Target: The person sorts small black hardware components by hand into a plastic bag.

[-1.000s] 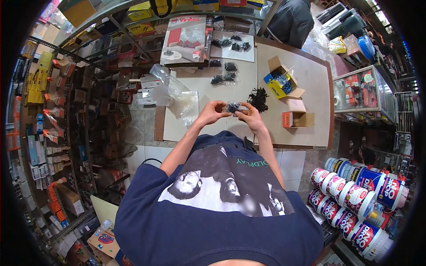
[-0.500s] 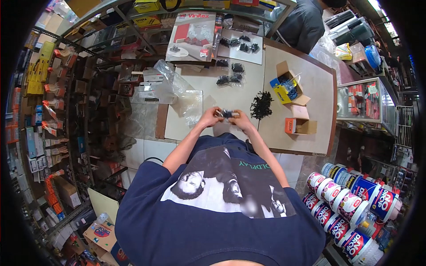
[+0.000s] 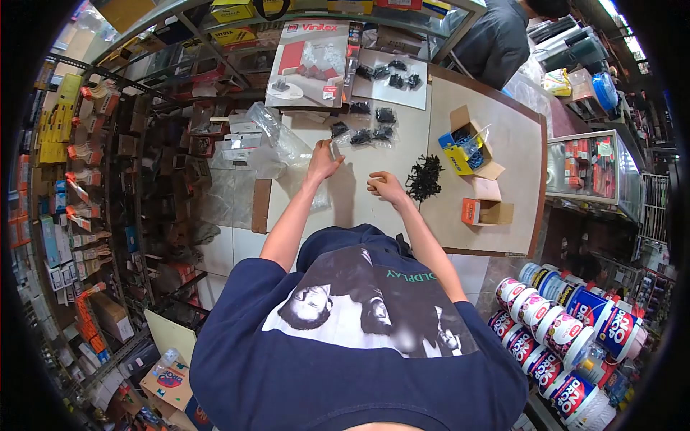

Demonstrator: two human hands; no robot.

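My left hand (image 3: 325,161) is stretched forward over the table, its fingertips pinching the clear plastic end of a small bag of black pieces (image 3: 338,129). Several similar bags (image 3: 384,115) lie just to the right of it. My right hand (image 3: 388,187) hovers lower over the table, with loosely curled fingers, a little apart, and nothing visible in them. Close to its right lies a loose pile of black screw-like pieces (image 3: 424,178).
An open yellow-blue box (image 3: 457,159) and an orange box (image 3: 471,211) stand on the right. A Vinilex box (image 3: 305,68), a white board with more bags (image 3: 374,87), and clear plastic (image 3: 277,133) are farther forward and left. A person (image 3: 492,43) is beyond the table.
My hands have moved apart. The left went forward and left with the small bag, which now lies beside the others; the right let go of it and moved slightly right.
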